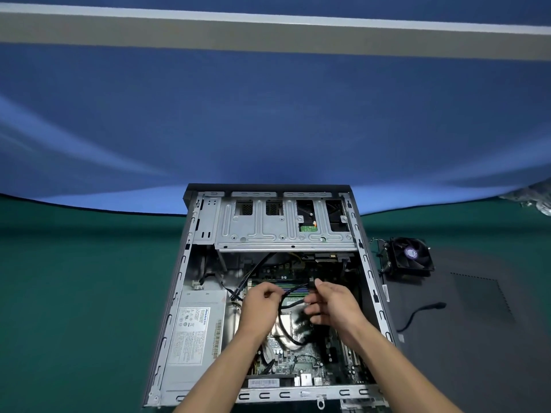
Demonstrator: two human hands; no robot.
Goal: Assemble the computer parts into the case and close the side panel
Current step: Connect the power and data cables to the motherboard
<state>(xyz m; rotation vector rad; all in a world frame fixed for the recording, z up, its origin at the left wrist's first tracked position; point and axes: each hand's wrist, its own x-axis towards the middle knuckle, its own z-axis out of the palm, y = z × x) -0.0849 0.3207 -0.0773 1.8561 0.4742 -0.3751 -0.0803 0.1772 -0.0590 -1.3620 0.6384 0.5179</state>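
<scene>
An open computer case (190,263) lies on its side on the green table. Inside it are a silver power supply (195,326) at the left, a drive cage (283,225) at the far end and the motherboard (298,362). Both hands hover over the motherboard and share a black cable (287,329) that loops down between them. My left hand (261,305) pinches one part of the cable. My right hand (334,302) pinches its black connector end between thumb and forefinger. The dark side panel (477,338) lies flat to the right of the case.
A black cooler fan (407,256) sits on the far end of the side panel. Another loose black cable (423,315) lies on the panel. A clear plastic bag (536,199) is at the far right edge. A blue cloth hangs behind the table.
</scene>
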